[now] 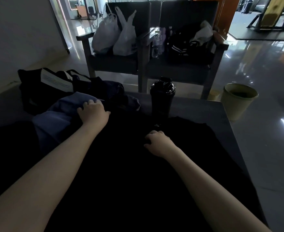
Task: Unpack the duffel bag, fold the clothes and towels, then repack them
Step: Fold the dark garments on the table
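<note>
A black garment point(121, 164) lies spread over the tabletop point(213, 114). The right hand point(158, 143) sits on it, fingers curled into the cloth and pinching it. The left hand point(94, 113) rests with bent fingers where the garment meets a blue towel point(57, 116); whether it grips anything is too dark to tell. The duffel point(54, 84) lies at the far left, with a shaker point(162, 99) right of it.

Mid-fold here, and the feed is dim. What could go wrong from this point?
The shaker bottle stands right at the far edge of the black garment, just beyond the right hand; tugging the cloth could tip it. In this dim light the garment's edges barely show, so folds may go crooked.
</note>
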Tool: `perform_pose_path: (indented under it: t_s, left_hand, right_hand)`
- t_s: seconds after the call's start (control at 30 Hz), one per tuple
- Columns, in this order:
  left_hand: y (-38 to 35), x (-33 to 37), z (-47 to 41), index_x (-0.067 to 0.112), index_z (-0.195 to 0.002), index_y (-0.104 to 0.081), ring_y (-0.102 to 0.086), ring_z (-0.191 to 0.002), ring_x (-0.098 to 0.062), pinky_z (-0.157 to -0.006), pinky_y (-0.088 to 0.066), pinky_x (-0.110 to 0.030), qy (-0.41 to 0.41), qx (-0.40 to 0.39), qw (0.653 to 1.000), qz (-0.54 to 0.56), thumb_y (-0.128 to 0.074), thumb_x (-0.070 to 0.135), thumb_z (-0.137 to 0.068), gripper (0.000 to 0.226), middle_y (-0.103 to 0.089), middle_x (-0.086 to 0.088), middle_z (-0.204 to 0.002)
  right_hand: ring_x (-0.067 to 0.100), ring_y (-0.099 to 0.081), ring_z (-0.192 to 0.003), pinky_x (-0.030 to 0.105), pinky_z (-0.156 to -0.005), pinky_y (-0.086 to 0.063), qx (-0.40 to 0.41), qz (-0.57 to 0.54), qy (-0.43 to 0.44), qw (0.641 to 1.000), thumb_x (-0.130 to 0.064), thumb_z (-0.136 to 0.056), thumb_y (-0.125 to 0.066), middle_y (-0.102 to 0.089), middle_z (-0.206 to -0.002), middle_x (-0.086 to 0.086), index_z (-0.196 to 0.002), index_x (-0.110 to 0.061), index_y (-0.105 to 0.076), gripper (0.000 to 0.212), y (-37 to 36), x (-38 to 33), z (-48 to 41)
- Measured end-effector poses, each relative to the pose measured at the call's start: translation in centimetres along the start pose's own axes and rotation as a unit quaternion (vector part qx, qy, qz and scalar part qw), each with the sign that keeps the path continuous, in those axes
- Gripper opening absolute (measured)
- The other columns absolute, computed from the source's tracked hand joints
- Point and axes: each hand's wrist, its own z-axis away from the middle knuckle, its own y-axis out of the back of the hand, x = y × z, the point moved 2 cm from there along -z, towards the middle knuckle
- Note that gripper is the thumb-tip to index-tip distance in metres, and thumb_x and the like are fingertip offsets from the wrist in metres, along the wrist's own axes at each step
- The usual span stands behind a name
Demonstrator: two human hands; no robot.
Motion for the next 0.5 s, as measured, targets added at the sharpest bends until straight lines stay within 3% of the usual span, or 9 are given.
perform_pose_path:
  t_s: [0.1,0.27,0.37,0.5]
  left_hand:
    - [0.0,-1.1,-0.1,0.005,-0.135,-0.037,-0.037,-0.125,-0.038,-0.099,-0.033,-0.049,0.021,0.026,0.999,-0.003,-0.059,0.043,-0.09,0.063,-0.038,-0.02,-0.138]
    - [-0.2,-2.7,-0.4,0.005,-0.124,-0.04,-0.054,-0.111,-0.04,-0.096,-0.039,-0.048,0.04,-0.011,0.995,0.095,-0.053,0.012,-0.091,0.036,-0.055,-0.021,-0.124]
    - [0.4,-3.4,-0.5,0.012,-0.126,-0.052,-0.058,-0.105,-0.036,-0.083,-0.049,-0.043,-0.011,-0.022,0.988,0.152,-0.046,0.004,-0.09,0.037,-0.06,-0.017,-0.119]
    - [2.2,-3.2,0.3,0.016,-0.119,-0.06,-0.06,-0.094,-0.031,-0.076,-0.051,-0.038,-0.12,-0.014,0.965,0.233,-0.042,-0.002,-0.09,0.039,-0.064,-0.013,-0.107]
  right_hand:
    - [0.029,-0.044,-0.121,0.04,-0.093,-0.042,0.015,0.009,-0.008,1.0,-0.031,-0.093,-0.05,-0.05,-0.129,0.006,-0.124,-0.016,-0.057,0.035,0.9,-0.7,-0.8]
    - [0.027,-0.056,-0.109,0.037,-0.09,-0.048,0.047,-0.05,0.0,0.998,-0.027,-0.089,-0.054,-0.06,-0.119,0.007,-0.116,-0.015,-0.061,0.03,2.2,-2.0,-2.7]
    - [0.025,-0.052,-0.118,0.036,-0.1,-0.043,0.126,-0.148,0.032,0.98,-0.022,-0.089,-0.056,-0.054,-0.13,0.008,-0.128,-0.014,-0.054,0.041,3.5,-3.5,-4.0]
    - [0.025,-0.05,-0.12,0.035,-0.1,-0.042,0.138,-0.194,0.116,0.964,-0.009,-0.085,-0.056,-0.034,-0.149,0.0,-0.145,-0.021,-0.033,0.066,5.6,-5.7,-5.3]
